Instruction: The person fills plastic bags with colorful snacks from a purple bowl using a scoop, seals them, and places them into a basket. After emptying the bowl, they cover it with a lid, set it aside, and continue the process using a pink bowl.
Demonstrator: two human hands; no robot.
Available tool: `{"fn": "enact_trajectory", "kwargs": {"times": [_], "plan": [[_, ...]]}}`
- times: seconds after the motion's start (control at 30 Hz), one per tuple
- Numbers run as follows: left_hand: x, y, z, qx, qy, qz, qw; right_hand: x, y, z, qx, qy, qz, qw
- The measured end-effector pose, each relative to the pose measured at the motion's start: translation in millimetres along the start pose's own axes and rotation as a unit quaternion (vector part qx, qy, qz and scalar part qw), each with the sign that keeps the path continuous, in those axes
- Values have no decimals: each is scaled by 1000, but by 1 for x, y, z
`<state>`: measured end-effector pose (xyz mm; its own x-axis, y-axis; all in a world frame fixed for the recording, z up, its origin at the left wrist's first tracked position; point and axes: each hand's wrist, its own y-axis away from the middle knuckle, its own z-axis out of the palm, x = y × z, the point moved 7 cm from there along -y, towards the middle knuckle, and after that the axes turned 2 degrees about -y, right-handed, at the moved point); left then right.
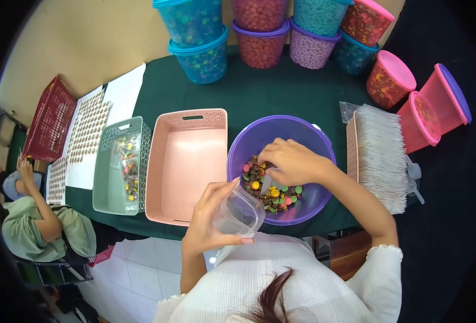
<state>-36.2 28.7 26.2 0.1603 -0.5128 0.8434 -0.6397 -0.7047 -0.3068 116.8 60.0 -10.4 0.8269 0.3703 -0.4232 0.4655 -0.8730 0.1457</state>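
Observation:
My left hand (208, 218) is closed around a clear plastic pouch (238, 212), whose mouth is spread and whose inside looks empty. The pouch is held just in front of the near left rim of a purple basin (321, 199). Inside the basin lies a heap of brown, yellow, green and pink round candies (275, 200). My right hand (289, 161) reaches down into the basin with its fingers closed on a translucent scoop (266, 183). The scoop is partly hidden by my fingers and touches the candies.
Left of the basin stand a pink basket (189, 151) and a green basket (101, 177) holding filled pouches (128, 167). A stack of clear pouches (380, 156) and spare scoops (414, 172) sit right. Lidded candy tubs (262, 46) line the back. Another person (44, 220) works far left.

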Motion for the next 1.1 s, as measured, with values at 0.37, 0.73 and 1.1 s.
{"fn": "enact_trajectory", "kwargs": {"times": [0.37, 0.73, 1.1], "plan": [[-2, 19, 0, 15, 42, 85, 995, 43, -9, 60, -331, 233, 155, 901], [-15, 18, 6, -3, 108, 10, 994, 58, -34, 57, -161, 250, 151, 943], [-22, 18, 6, -44, 99, -30, 994, 49, -15, 81, -381, 21, 119, 917]]}}
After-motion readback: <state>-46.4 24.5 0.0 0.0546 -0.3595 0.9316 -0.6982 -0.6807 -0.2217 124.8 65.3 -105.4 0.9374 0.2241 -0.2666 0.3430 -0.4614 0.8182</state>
